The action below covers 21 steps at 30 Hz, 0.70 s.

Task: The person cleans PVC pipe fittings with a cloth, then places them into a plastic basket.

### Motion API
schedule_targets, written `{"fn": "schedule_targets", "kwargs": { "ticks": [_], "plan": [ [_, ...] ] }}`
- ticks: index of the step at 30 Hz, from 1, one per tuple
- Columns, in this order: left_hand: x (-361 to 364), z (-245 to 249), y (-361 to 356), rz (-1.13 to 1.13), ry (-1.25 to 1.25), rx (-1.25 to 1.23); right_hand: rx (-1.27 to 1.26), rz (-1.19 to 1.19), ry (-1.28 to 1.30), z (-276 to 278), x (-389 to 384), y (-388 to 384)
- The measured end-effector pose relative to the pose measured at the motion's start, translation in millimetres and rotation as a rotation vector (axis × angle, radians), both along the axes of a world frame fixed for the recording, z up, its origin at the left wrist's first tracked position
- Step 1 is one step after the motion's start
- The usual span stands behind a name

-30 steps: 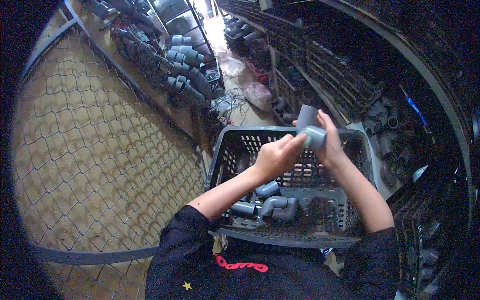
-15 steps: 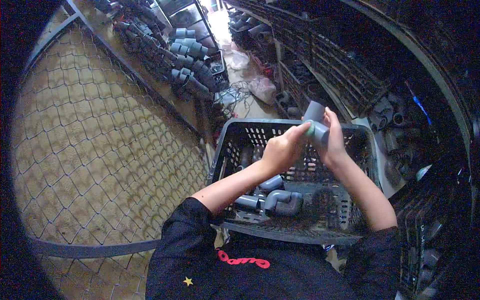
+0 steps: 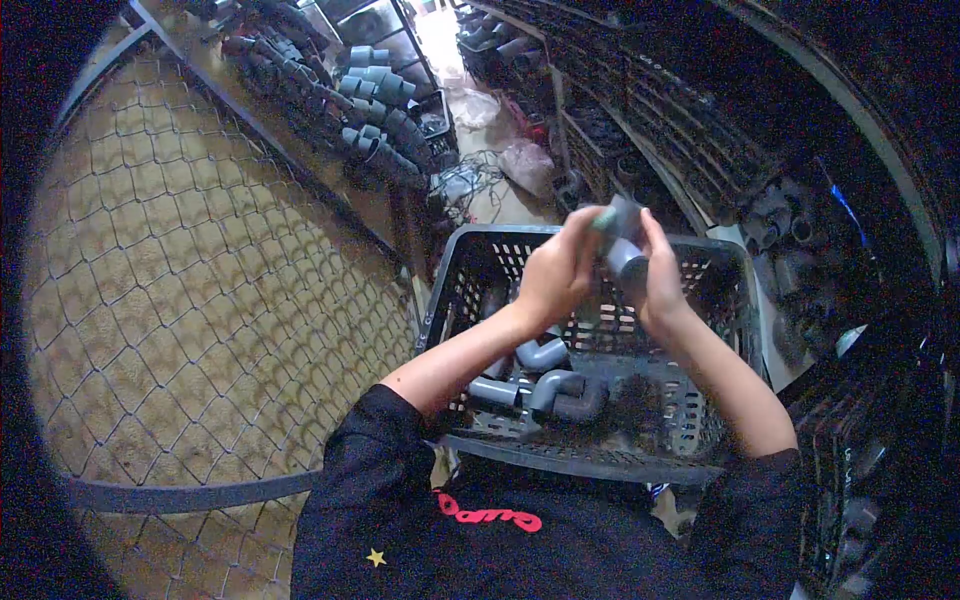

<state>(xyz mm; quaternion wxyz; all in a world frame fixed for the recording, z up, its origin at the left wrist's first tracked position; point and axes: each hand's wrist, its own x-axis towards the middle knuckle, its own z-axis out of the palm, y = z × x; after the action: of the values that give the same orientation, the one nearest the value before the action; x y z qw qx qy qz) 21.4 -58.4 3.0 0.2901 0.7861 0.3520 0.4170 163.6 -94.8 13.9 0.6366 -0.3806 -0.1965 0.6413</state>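
A grey plastic pipe fitting [image 3: 627, 257], blurred by motion, is held up over the far part of a black crate [image 3: 590, 466]. My right hand [image 3: 662, 275] grips it from the right, fingers behind and thumb side along its edge. My left hand [image 3: 556, 272] is at its left, with a small green piece [image 3: 604, 218] at the fingertips, close against the fitting's upper part. What the green piece is does not show clearly. Below, inside the crate, lie grey elbow fittings [image 3: 568, 396], another elbow [image 3: 543, 354] and a short pipe piece [image 3: 494, 391].
Chain-link mesh [image 3: 200, 290] in a metal frame stands at the left. Beyond it are stacked grey fittings [image 3: 375, 90]. Plastic bags [image 3: 525, 165] and cords lie on the floor ahead. Black crates [image 3: 660, 120] line the right, with more fittings [image 3: 775, 225] beside them.
The fitting has turned between my hands. My left hand has shifted slightly left, and the green piece has moved up and left with its fingertips.
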Motion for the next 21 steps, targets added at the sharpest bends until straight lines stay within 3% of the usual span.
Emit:
{"fn": "schedule_targets", "kwargs": {
  "ticks": [2,4,5,8,11,14,18,19,21],
  "plan": [
    [-1,-3,0,0.005,-0.066,0.076,0.027,-0.046,-0.005,3,-4,4],
    [-4,-5,-12,-0.032,-0.058,-0.002,0.064,-0.032,-0.025,7,-1,6],
    [-1,-14,-13,-0.068,-0.077,0.201,0.071,-0.013,-0.016,11,5,4],
    [1,-9,-22,-0.095,0.046,0.183,0.001,-0.018,0.002,12,11,3],
    [-4,-9,-3,-0.044,0.072,0.378,-0.006,0.036,0.008,6,10,6],
    [-13,-3,9,0.04,0.202,0.449,0.008,0.317,-0.03,-7,33,16],
    [-10,-3,18,0.024,-0.095,0.411,-0.113,0.416,-0.125,12,22,9],
    [-11,-3,18,0.0,-0.101,0.396,-0.124,0.483,-0.214,15,27,7],
    [-13,-5,13,-0.045,-0.114,0.364,-0.093,0.396,-0.212,6,32,14]
  ]
}}
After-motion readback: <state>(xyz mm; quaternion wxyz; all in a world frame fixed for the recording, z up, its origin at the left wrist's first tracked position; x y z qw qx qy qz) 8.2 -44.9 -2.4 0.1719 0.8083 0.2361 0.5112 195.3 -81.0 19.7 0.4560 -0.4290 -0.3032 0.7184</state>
